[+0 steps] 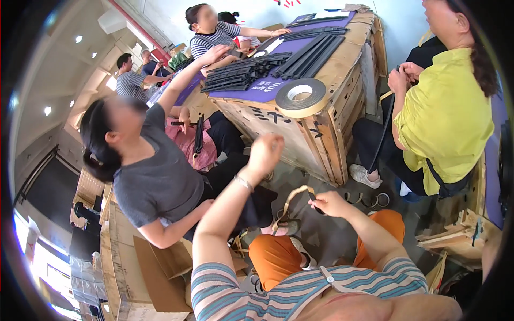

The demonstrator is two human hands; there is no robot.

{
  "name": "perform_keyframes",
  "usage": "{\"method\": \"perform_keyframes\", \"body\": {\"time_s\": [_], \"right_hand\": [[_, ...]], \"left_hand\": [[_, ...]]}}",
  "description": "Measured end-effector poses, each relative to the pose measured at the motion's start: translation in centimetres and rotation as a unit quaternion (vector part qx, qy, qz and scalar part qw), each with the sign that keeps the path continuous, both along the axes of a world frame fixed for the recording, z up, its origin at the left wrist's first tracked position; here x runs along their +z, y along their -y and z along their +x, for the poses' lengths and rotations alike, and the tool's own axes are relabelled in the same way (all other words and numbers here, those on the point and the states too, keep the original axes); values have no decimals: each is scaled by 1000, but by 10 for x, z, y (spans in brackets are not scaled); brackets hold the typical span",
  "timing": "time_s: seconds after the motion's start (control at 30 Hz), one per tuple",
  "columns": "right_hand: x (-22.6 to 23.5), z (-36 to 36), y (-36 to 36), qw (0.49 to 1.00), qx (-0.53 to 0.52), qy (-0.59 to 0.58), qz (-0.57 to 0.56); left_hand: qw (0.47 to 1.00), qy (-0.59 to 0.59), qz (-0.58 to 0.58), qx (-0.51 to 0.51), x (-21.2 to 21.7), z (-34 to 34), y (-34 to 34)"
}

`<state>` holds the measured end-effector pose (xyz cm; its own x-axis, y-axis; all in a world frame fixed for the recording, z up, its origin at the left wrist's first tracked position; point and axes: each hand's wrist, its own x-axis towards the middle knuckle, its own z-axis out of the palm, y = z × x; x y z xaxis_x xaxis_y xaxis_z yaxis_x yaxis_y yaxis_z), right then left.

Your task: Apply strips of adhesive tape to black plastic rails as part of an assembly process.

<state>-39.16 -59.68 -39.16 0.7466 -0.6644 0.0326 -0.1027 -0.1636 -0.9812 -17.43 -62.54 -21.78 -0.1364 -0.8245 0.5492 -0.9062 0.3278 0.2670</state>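
Note:
My left hand [265,153] is raised in the middle of the view, in front of the wooden crate, its fingers curled together. What they hold, if anything, does not show. Lower and to the right, my right hand [330,204] pinches a short black strip [314,202] above my orange-trousered knees. From that strip a curled tan paper-like ribbon [288,203] arches left and hangs down. A large roll of black tape with a pale side [301,97] lies on the crate's near corner, beyond my hands.
Bundles of black strips [313,53] lie on a purple sheet [266,92] over the wooden crate [292,128]. A person in grey [152,176] sits close on my left, one arm reaching to the crate. Another, in yellow-green [444,117], handles a long black strip at right.

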Motion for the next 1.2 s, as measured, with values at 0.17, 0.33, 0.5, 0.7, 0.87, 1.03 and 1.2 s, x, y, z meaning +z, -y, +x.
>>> {"method": "perform_keyframes", "body": {"time_s": [0.17, 0.33, 0.5, 0.7, 0.87, 1.03, 1.2], "right_hand": [[-19, 28, 4, 990, -24, -15, -136], [-14, 20, 1, 990, -2, -37, -137], [-18, 18, -1, 990, -6, -37, -134], [-26, 18, 0, 991, -19, -38, -125], [-21, 17, 4, 991, -28, -55, -119], [-24, 12, 7, 987, -41, -86, -133], [-20, 12, 2, 984, -27, -90, -149]], "left_hand": [[997, 5, -7, 82, 46, 16, 163], [985, 12, 40, 165, 32, 30, 281], [960, 100, 109, 237, 28, 40, 325], [960, 118, 97, 235, 31, -1, 318], [939, 157, 96, 292, 57, 30, 292], [943, 171, 154, 240, 57, 76, 225], [945, -1, 258, 202, 30, 110, 123]]}}
